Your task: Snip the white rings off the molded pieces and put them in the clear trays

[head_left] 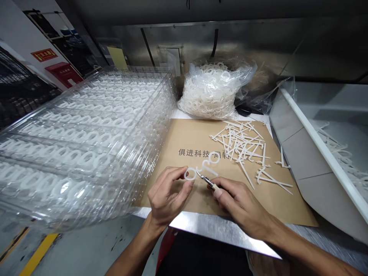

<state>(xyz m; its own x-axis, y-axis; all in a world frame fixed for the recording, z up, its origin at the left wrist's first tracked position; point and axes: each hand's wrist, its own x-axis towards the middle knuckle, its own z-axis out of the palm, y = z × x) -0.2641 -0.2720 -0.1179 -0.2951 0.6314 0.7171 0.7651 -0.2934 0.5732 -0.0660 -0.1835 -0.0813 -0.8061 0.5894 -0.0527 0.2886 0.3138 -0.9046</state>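
Note:
My left hand [166, 193] pinches a white plastic sprue of rings [201, 165], holding it by the ring at its near end, just above a brown cardboard sheet [189, 142]. My right hand [238, 201] is closed on small cutting pliers [208, 181], whose tip meets the sprue right beside the held ring. Two more rings on the sprue extend up and to the right.
A tall stack of clear plastic trays [86, 142] filled with white rings fills the left. A plastic bag of white rings [211, 92] sits behind the cardboard. Several cut white runner sticks [244, 147] lie on the cardboard's right. A white bin [324, 153] with scraps stands at the right.

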